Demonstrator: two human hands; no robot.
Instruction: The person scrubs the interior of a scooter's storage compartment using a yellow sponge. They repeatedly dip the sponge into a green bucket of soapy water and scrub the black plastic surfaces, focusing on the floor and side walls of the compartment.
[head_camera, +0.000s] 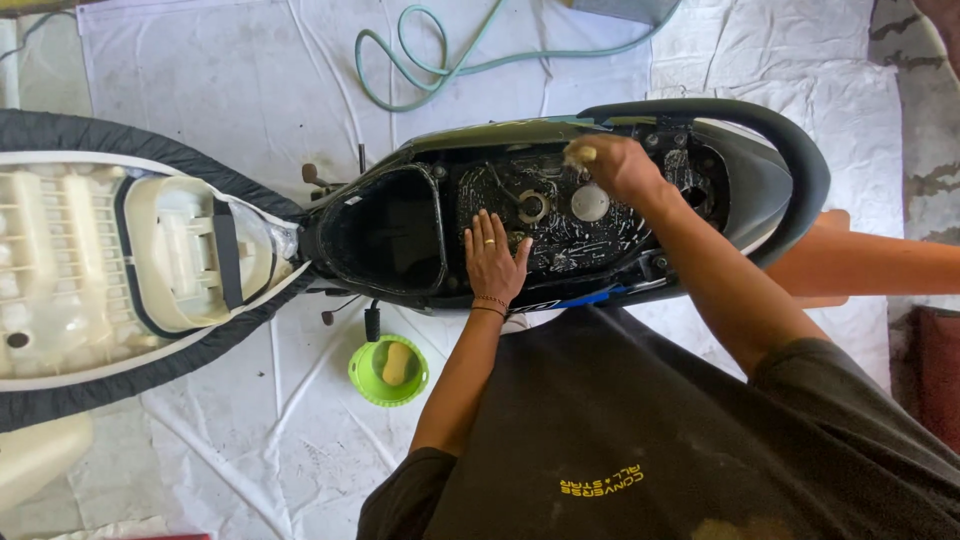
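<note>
Two hands at frame centre on one open scooter (560, 215): left hand (493, 262) flat, fingers spread, holding nothing; right hand (618, 165) closed round one sponge (580, 154). One green bowl (388, 371) lower centre, one hose (440, 60) up top, all over white sheeting (200, 60) on the floor.

- Scooter body (780, 140): black, streaked with white suds.
- Bowl (362, 378): bright green.
- Sponge (396, 364): pale yellow.
- Hose (430, 60): pale green.
- Sheet (200, 70): white.
- Seat underside (90, 270): cream.

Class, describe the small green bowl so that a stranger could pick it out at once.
Find the black scooter body with its seat flipped open. On the white sheet just below it sits a bright green bowl, the only green container there, holding a yellowish sponge.
</note>
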